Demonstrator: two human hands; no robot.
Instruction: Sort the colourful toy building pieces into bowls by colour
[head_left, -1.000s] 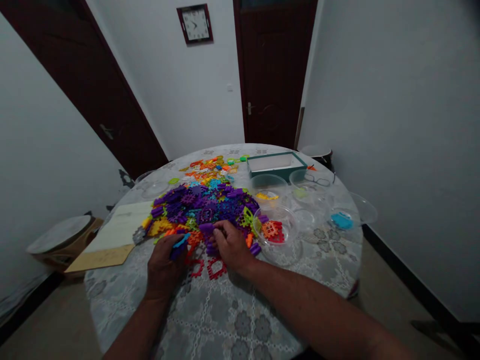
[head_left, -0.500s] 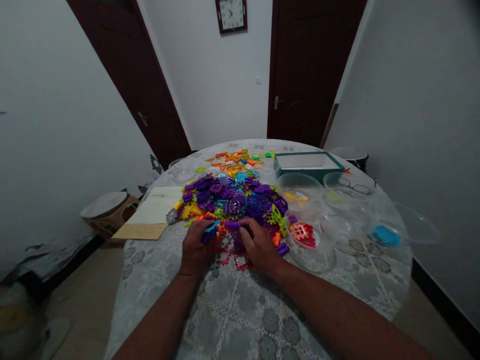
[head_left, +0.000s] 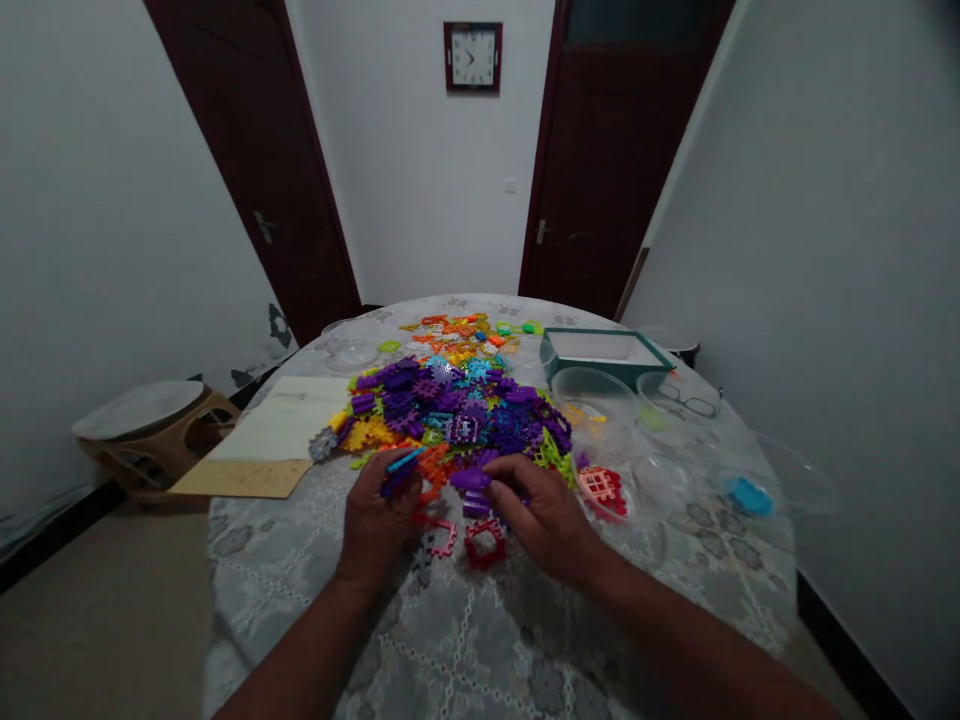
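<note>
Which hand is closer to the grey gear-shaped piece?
Left. The left hand is just right of the grey piece, nearer the person; the right hand is farther right.

Here I've got the rounded tabletop, cloth-covered: plastic pieces heaped across the middle, red frames nearer me, a pale folder overhanging the left edge, clear bowls, a green-rimmed box and glasses rightward.

Bare forearms, bare hands
</note>
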